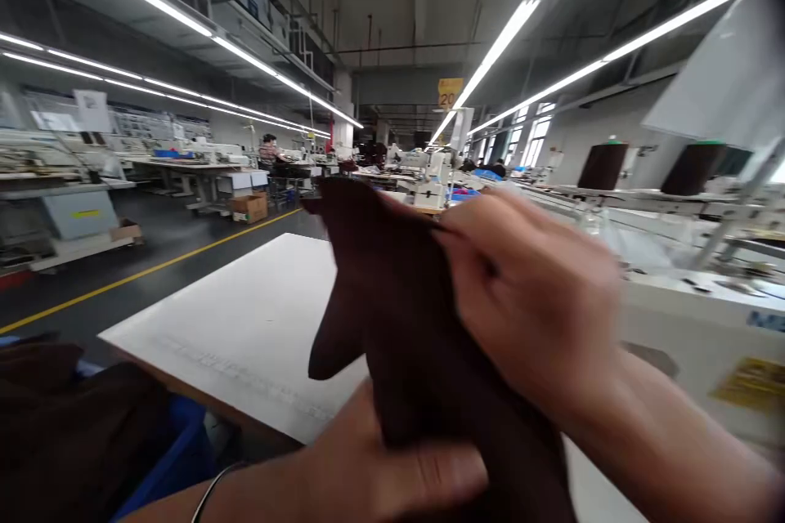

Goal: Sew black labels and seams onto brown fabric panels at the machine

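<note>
A dark brown piece of fabric (pixel 405 286) is held up in front of me, above a white tabletop. My right hand (pixel 533 286) pinches its upper right edge between thumb and bent fingers, somewhat blurred by motion. Lower down, my left hand (pixel 392 458) grips the same fabric, with the thumb lying across its front and the other fingers hidden behind it. A pointed flap of the cloth hangs out to the left. A thin bracelet (pixel 212 490) circles my left wrist.
The white table (pixel 245 319) lies beneath the fabric. At lower left, a blue bin (pixel 177 449) holds more dark brown cloth (pixel 79 425). Thread cones (pixel 604 167) stand on the sewing machine at right. Behind are a cardboard box (pixel 248 207), a yellow floor line (pixel 153 268) and a seated person (pixel 270 149).
</note>
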The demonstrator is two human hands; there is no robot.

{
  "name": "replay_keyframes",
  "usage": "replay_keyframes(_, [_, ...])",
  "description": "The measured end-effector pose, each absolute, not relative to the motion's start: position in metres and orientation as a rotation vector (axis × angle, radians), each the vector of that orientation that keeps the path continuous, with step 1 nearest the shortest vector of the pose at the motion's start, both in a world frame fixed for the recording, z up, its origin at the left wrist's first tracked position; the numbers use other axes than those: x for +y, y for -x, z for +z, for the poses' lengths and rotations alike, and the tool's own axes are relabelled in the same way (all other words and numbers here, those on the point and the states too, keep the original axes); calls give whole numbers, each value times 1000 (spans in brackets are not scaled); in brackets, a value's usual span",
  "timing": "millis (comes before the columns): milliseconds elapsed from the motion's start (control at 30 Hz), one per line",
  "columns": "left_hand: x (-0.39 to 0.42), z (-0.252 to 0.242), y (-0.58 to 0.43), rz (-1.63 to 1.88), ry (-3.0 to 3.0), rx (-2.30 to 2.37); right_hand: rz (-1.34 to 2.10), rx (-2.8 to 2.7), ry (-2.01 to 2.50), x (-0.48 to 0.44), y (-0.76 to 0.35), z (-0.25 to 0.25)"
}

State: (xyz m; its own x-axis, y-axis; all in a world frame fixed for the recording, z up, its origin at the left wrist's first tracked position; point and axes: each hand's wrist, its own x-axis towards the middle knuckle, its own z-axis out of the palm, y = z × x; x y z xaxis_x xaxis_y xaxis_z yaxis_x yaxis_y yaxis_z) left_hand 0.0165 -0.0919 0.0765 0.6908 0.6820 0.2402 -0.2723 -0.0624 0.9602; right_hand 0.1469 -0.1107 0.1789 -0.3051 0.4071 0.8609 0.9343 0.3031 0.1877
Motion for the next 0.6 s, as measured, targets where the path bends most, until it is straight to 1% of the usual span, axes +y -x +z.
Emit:
replay_keyframes(67, [-62, 75, -12, 1083, -1222, 492, -973, -1913, 1022, -84, -117, 187])
replay_keyframes(133, [-29, 70, 2, 1442, -915, 606, -886, -2025, 972, -66, -93, 179])
replay_keyframes(167, [-14, 64, 13, 1565, -818, 641, -809, -2071, 980, -61, -86, 167])
replay_keyframes(233, [6, 46, 42, 1684, -702, 729, -605, -2128, 1062, -58, -79, 127])
replay_keyframes(300, [12, 21, 74, 1640, -576, 875, -458, -2208, 1166, -58, -83, 70])
replay_keyframes(367, [7, -3, 101, 1477, -473, 1011, -399, -2263, 1158, -56, -92, 10])
replay_keyframes(433, [-1, -19, 121, 1364, -466, 1071, -340, -2302, 1153, -53, -100, -40])
replay_keyframes(500, [-6, -25, 131, 1319, -512, 1080, -280, -2332, 1157, -49, -107, -68])
replay_keyframes(600, [-1, -21, 134, 1262, -540, 1073, -168, -2318, 1236, -39, -119, -71])
